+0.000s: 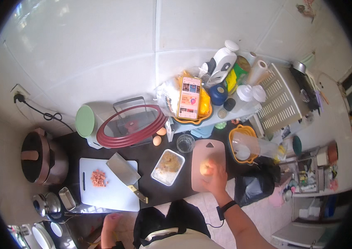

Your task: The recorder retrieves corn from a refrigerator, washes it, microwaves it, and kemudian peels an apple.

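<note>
My right hand (218,179) grips a round, yellow-pink fruit or vegetable (206,168) over the pink cutting board (208,149). My left hand (112,220) hangs below the counter's front edge, near the white cutting board (113,199); it is blurred and its fingers are hard to make out. Small pink meat cubes (98,178) lie on the white board. A cleaver (124,169) rests across that board's right side, its handle (138,193) reaching past the edge. Between the boards stands a rectangular container (167,167) holding white rice and a brownish food.
Two eggs (157,140), a glass (185,143) and a red-rimmed lid (132,126) are behind the container. A pot (43,158) stands at left. A phone (189,98) leans on a shelf basket. A black bag (253,186) hangs right of the pink board.
</note>
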`<state>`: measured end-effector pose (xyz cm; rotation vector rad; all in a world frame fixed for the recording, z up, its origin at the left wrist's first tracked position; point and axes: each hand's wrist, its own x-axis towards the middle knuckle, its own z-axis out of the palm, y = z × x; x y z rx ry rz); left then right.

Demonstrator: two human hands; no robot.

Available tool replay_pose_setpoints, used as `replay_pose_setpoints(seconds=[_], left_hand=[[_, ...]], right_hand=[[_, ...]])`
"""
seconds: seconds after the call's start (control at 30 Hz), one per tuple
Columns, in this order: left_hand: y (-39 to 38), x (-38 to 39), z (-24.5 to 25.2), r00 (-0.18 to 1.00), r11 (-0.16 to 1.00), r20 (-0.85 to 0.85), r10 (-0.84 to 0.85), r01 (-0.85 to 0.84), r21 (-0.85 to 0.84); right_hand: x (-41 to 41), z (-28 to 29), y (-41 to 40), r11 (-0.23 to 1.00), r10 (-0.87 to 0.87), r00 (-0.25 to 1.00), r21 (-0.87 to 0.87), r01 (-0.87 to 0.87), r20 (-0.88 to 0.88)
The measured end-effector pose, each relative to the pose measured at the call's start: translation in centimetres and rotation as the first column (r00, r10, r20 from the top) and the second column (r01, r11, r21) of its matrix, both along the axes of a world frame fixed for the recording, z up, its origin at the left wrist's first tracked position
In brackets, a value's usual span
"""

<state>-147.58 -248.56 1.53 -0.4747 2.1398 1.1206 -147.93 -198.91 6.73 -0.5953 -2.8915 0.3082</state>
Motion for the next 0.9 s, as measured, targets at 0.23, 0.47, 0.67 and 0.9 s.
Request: replay_pose_setpoints(seconds=[0.23,0.47,0.67,0.9], left_hand=[[13.7,-1.1,6.9,0.981,0.978,0.022,-0.195,0.192,0.083],[18.5,-2.0,7.8,0.923,0.877,-0.100,-0.371,0.384,0.289],[21.9,-2.7,7.7,0.912,0.781,-0.108,-0.396,0.396,0.483],[19.3,-3.8,12.0,0.912,0.611,-0.220,-0.347,0.398,0.684]], right_hand=[[-1.7,-4.3,5.0,0.888,0.077,0.989,-0.460,-0.009,0.129],[-1.7,-4.6,6.0,0.822,0.089,0.995,-0.562,-0.093,-0.034],[-2.5,6.9,0.8,0.551,0.608,0.779,-0.626,-0.552,-0.152],[-3.5,11.2,-9.6,0.282,0.824,0.508,-0.597,-0.751,-0.251]])
